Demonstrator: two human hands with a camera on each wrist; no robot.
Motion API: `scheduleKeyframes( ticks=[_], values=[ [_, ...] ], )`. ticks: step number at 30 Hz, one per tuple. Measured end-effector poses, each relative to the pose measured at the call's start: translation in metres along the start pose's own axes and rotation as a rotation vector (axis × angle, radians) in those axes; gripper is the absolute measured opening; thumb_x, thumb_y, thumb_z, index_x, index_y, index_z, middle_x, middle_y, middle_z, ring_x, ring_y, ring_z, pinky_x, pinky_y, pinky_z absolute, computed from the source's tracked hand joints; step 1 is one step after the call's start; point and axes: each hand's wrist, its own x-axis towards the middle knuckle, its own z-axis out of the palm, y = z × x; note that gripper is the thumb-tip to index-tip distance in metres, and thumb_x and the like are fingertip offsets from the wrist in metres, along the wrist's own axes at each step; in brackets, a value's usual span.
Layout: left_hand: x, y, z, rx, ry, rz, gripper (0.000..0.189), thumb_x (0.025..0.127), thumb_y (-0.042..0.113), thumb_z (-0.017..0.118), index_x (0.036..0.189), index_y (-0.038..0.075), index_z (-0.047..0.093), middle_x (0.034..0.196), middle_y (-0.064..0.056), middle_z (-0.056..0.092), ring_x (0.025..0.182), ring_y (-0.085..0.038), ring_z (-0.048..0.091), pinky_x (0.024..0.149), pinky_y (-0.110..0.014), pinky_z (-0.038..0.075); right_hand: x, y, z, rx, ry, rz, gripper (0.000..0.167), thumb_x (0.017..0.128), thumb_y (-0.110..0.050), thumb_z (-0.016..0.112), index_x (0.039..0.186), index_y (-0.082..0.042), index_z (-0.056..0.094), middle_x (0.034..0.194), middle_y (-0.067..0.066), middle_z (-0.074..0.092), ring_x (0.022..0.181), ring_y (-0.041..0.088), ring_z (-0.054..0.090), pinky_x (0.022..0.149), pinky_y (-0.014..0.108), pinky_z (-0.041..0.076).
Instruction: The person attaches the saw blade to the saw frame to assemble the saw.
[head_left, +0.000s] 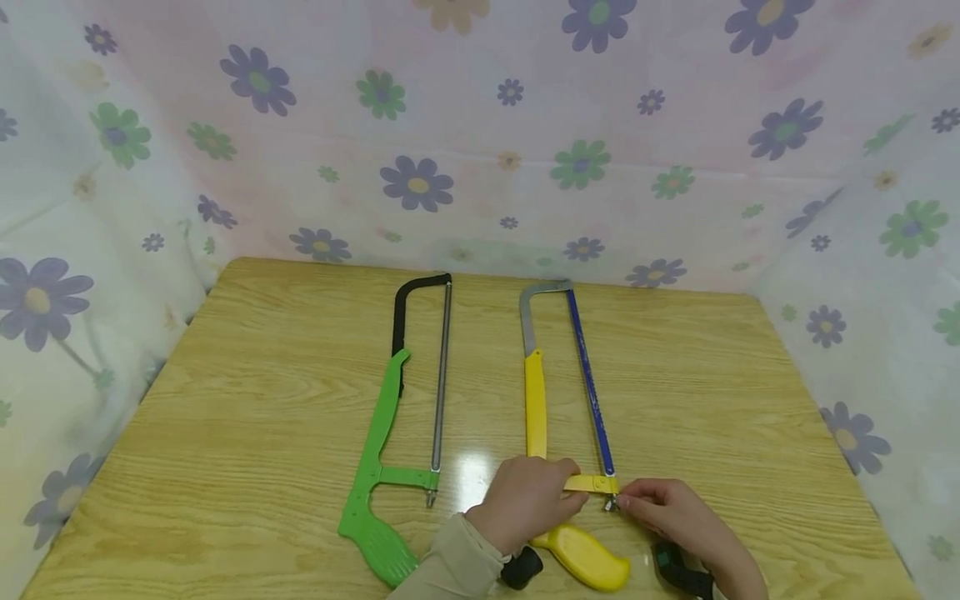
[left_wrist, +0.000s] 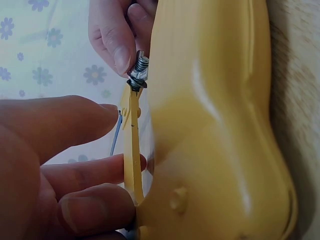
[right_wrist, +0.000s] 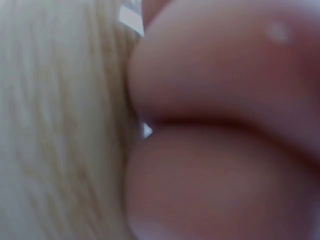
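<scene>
A yellow hacksaw (head_left: 536,400) with a grey front frame and a blue blade (head_left: 590,383) lies on the table. My left hand (head_left: 525,500) holds it by the handle-side crossbar (left_wrist: 131,160), fingers curled round that bar in the left wrist view. At the blade's near end, a metal wing nut (head_left: 611,503) sits on a threaded bolt (left_wrist: 142,64). Thumb and fingertips of my right hand (head_left: 686,517) pinch this nut. The right wrist view shows only blurred fingers (right_wrist: 215,85) close to the wood, with the nut mostly hidden.
A green hacksaw (head_left: 382,417) with a black front frame and grey blade lies to the left. The wooden table (head_left: 262,400) is bordered by flower-patterned cloth (head_left: 480,200) at the back and sides. Black wrist-camera parts (head_left: 678,571) show near the right wrist.
</scene>
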Motion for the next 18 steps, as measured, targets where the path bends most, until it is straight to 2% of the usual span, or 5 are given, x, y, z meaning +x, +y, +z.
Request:
scheduleKeyframes(
  ticks=[7, 14, 18],
  values=[
    [0.0003, -0.0002, 0.0000, -0.004, 0.002, 0.006, 0.028, 0.085, 0.045, 0.054, 0.103, 0.026, 0.065, 0.064, 0.013, 0.061, 0.038, -0.001, 0.034, 0.036, -0.018, 0.028, -0.0005, -0.0004, 0.0014, -0.024, 0.023, 0.004, 0.032, 0.087, -0.035, 0.056, 0.095, -0.005, 0.065, 0.064, 0.001, 0.052, 0.050, 0.007, 0.042, 0.045, 0.023, 0.038],
    [-0.0001, -0.0002, -0.0004, 0.004, -0.006, 0.002, 0.028, 0.085, 0.046, 0.053, 0.103, 0.026, 0.064, 0.061, 0.014, 0.059, 0.038, -0.001, 0.034, 0.036, -0.019, 0.028, 0.0021, 0.0016, 0.0036, -0.014, 0.039, 0.019, 0.030, 0.083, -0.037, 0.060, 0.091, -0.008, 0.063, 0.057, -0.003, 0.043, 0.046, 0.006, 0.037, 0.044, 0.022, 0.035],
    [0.0005, -0.0004, 0.0007, -0.004, -0.014, 0.001, 0.029, 0.086, 0.046, 0.053, 0.104, 0.027, 0.064, 0.062, 0.013, 0.059, 0.038, -0.001, 0.034, 0.036, -0.019, 0.028, 0.0026, 0.0024, 0.0036, 0.003, 0.037, -0.002, 0.029, 0.084, -0.035, 0.060, 0.091, -0.007, 0.061, 0.057, -0.003, 0.043, 0.046, 0.006, 0.037, 0.044, 0.022, 0.035]
  ],
)
